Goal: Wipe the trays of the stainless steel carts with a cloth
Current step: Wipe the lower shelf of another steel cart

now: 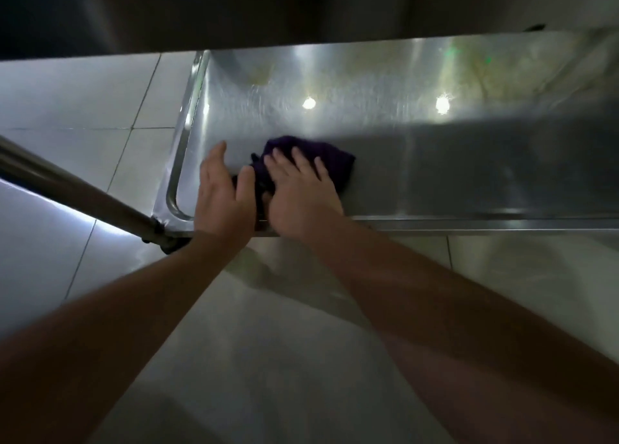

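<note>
The right hand (298, 192) lies flat on a dark purple cloth (321, 157), its fingers straight and spread, pressing the cloth down against the floor of the lower tray (435, 162) of a stainless steel cart. The cloth is bunched, lying near the tray's left end and close to its near rim; part of it shows beyond the fingertips and part pokes out on the left, between the two hands. The left hand (222, 192) is just beside it, fingers straight and loose, gripping nothing; its thumb touches or nearly touches the cloth's left edge, and I cannot tell which. Both bare forearms reach in from the bottom of the view. The tray's brushed surface reflects two bright spots of light farther back and carries some yellowish smears. Above it, an upper tray (234, 11) of the cart spans the top of the view. A cart tube (77, 189) slants down to the tray's near-left corner. Pale floor tiles (83, 92) surround the cart.
</note>
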`<act>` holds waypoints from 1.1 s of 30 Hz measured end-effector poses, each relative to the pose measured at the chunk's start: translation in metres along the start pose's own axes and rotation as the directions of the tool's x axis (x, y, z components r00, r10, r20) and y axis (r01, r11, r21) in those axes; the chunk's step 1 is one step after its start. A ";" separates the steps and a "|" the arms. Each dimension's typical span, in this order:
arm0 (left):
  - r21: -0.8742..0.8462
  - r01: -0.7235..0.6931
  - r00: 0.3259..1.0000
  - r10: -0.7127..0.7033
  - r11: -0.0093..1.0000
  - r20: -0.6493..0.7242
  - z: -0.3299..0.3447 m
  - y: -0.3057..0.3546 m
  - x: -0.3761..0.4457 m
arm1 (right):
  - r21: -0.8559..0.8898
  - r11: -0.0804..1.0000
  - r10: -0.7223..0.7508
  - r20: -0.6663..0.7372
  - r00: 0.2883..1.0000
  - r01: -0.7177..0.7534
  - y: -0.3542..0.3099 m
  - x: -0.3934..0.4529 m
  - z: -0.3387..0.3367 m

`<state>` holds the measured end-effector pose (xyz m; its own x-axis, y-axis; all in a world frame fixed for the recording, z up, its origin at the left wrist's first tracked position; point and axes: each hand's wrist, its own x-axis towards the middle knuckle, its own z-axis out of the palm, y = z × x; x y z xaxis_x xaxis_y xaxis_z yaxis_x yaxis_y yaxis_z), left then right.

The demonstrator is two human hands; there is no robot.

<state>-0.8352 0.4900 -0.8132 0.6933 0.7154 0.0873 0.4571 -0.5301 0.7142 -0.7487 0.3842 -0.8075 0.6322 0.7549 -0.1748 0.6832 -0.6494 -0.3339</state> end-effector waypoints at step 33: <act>0.284 -0.538 0.739 0.283 0.794 0.611 0.148 0.169 -0.100 | 0.060 0.997 0.045 -0.026 0.999 -0.044 0.366 -0.225 -0.104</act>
<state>-0.7449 0.2621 -0.8042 0.9823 0.1004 -0.1580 0.1475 -0.9349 0.3228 -0.6033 -0.0331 -0.7940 0.6716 0.7221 -0.1656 0.6319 -0.6751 -0.3807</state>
